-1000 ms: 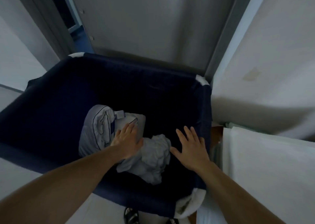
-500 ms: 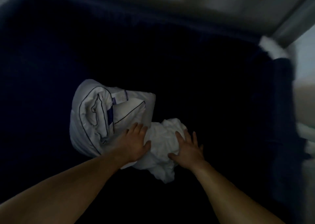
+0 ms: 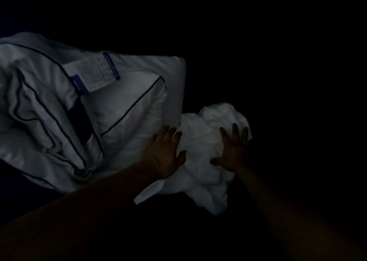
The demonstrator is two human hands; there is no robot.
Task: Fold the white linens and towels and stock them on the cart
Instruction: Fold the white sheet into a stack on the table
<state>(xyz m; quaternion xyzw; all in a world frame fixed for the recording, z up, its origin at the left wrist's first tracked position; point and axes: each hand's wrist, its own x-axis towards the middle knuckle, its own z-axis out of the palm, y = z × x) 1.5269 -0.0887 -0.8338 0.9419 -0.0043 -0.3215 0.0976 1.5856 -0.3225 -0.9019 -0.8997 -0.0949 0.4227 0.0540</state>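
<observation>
Darkness fills most of the view, and you cannot tell any wall, rim or floor apart from it. The open room lies to the right of and above the cloth, where nothing pale shows.

One pillow (image 3: 127,109) is the largest thing. It is white with thin dark piping (image 3: 131,106), bunched and folded over itself. It fills the left half and runs out past the left edge of the view. Its right end is rounded, and its lower edge lies just above your left forearm (image 3: 89,211).

Two forearms come in from below, the left from the bottom left corner and the right forearm (image 3: 288,211) from the bottom right.

One crumpled white linen (image 3: 200,141) lies right of centre, touching the pillow's lower right side. A flat corner of it sticks out under your left wrist, and a loose tail trails down toward you.

Your left grip (image 3: 163,155) lies flat where pillow and linen meet, fingers straight and close together, thumb out across the linen, clasping nothing. Your right grip (image 3: 234,153) rests on the linen's right side, fingers spread and straight, thumb pointing inward, also clasping nothing. The linen's bulk sits between the two.

One label (image 3: 93,76), white with blue bands, lies on the pillow's upper face.
</observation>
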